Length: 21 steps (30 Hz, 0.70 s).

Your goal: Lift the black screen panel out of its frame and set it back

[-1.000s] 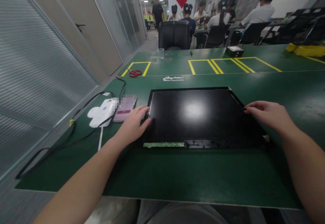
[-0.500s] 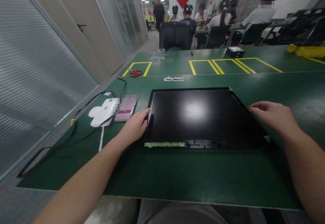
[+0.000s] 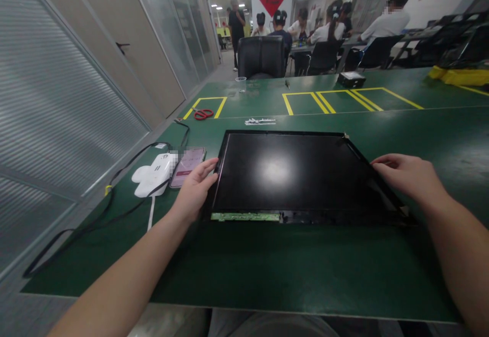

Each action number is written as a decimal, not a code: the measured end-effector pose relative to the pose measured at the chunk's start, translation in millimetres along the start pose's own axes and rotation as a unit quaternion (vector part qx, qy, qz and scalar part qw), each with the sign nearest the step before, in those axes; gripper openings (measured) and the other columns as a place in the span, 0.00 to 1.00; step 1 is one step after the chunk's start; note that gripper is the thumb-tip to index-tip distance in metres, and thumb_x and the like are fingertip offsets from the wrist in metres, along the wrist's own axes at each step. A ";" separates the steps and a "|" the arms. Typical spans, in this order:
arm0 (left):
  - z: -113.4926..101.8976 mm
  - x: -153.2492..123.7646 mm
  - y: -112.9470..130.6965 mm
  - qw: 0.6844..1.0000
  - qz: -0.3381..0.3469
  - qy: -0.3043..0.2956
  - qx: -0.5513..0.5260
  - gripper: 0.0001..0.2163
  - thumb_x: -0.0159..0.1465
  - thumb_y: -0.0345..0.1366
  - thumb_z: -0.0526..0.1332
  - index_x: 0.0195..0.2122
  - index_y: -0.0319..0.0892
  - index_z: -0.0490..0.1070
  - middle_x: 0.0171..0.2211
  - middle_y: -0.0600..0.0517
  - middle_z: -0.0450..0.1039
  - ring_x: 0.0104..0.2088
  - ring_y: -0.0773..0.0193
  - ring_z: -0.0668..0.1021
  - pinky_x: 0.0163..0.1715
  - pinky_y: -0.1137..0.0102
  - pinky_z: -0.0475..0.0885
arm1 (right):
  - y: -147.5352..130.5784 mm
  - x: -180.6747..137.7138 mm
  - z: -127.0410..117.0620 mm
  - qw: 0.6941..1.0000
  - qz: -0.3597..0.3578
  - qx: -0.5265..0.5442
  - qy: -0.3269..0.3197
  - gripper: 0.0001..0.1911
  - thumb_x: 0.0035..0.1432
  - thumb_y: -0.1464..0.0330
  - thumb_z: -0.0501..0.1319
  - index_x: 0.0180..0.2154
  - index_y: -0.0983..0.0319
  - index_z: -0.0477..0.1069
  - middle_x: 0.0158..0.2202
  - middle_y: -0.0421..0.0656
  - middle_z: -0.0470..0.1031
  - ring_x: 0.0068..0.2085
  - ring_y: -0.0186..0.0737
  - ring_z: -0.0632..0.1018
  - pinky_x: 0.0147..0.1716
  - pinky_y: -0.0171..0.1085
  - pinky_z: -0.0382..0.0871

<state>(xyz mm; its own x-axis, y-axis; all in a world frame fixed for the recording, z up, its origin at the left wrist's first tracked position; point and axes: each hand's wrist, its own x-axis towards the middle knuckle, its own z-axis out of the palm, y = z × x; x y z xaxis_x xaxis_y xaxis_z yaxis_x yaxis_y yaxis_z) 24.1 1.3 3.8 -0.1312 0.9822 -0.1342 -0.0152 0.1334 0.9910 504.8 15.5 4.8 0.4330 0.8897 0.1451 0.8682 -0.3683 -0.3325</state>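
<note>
Green and narrow, a long circuit board [image 3: 245, 216] lies bare along the near edge of the black rectangular screen panel [image 3: 305, 179] on the dark green bench [image 3: 305, 270], so the panel looks partly opened up, though what is left to do cannot be told. Reaching forward from either side, the left hand [image 3: 194, 189] pinches the panel's left rim between thumb and fingers, and the right hand [image 3: 411, 175], bent inward at the wrist, closes its fingertips on the right rim. Beyond lie thin white strips [image 3: 260, 121] and, farther left, red-handled scissors [image 3: 204, 114].
</note>
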 end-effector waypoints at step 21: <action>12.8 -6.7 17.8 0.981 -0.163 0.017 -0.107 0.28 0.65 0.25 0.67 0.66 0.45 0.70 0.31 0.51 0.85 0.23 0.60 0.85 0.22 0.70 0.81 | 6.1 2.8 3.5 1.000 -0.005 0.000 -0.009 0.18 0.48 0.53 0.57 0.31 0.55 0.81 0.31 0.45 0.81 0.35 0.49 0.79 0.38 0.44 0.70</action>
<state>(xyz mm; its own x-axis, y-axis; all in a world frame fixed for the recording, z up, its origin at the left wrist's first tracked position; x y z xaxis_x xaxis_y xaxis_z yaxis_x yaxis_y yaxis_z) 37.4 -1.3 22.3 -0.1187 0.8862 -0.4479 -0.2683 0.4057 0.8737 510.5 16.7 -0.1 0.4191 0.8983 0.1320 0.8727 -0.3584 -0.3314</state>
